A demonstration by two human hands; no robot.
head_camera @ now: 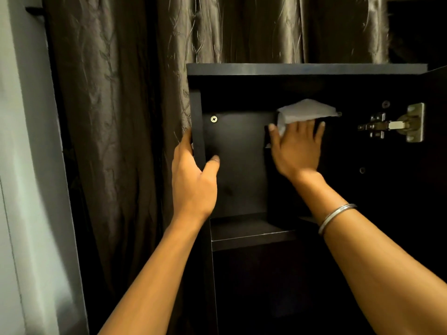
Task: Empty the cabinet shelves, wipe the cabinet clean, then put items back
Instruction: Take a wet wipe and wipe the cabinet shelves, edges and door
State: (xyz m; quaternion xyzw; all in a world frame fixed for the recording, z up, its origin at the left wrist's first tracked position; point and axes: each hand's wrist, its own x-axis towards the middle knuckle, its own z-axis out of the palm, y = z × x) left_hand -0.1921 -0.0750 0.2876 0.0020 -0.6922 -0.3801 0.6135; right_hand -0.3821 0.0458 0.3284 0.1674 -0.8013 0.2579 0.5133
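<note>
- The white cloth point(305, 112) sits right of centre in the frame, pressed flat against the dark back panel point(239, 160) of the cabinet point(307, 68), high in the upper compartment just under the top board.
- The right hand point(296, 147) is directly below the cloth, its fingertips over the cloth's lower edge; most of the cloth bunches above and to the right of the fingers, its long axis roughly level across the frame.
- That grip is an open, spread palm pinning the cloth to the panel, not a clenched fist (thumb out to the left, fingers pointing up).
- The left hand point(194, 175) is left of centre, wrapped around the front edge of the cabinet's left side panel point(196, 122), thumb inside and fingers outside: a bracing hold, carrying nothing.
- The right hand is clearly the nearer to the cloth; the left is well apart from it, across the width of the compartment.
- The shelf point(251, 234) below both hands looks bare, so I judge the emptying done here and the wiping under way.
- The next stroke probably runs leftward or downward over the unwiped panel; to the right, the metal hinge point(396, 125) at the door could snag the cloth.
</note>
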